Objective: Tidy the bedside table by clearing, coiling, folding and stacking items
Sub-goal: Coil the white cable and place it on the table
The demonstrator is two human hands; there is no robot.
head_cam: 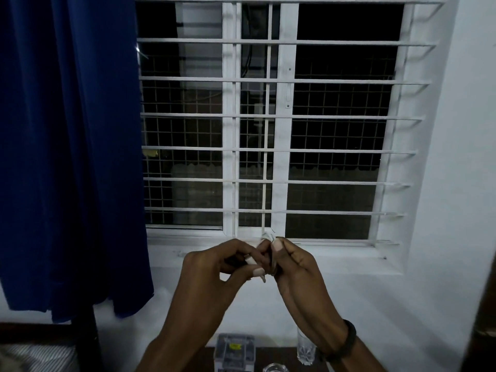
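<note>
My left hand (214,269) and my right hand (295,264) are raised together in front of the window sill, fingertips touching. Between them they pinch a small bundle of thin cord (273,261): dark strands run down past my right thumb. A pale end sticks out below my left fingers, and a small clear loop shows above the fingertips. Most of the cord is hidden inside the fingers, so what it is stays unclear. The dark bedside table (271,355) lies far below the hands at the bottom edge.
On the table stand a clear plastic box (234,353), a tall cut-glass tumbler (306,347) and the rim of another glass (275,367). A barred window (268,116) fills the wall ahead. A blue curtain (67,157) hangs left, above striped bedding (35,358).
</note>
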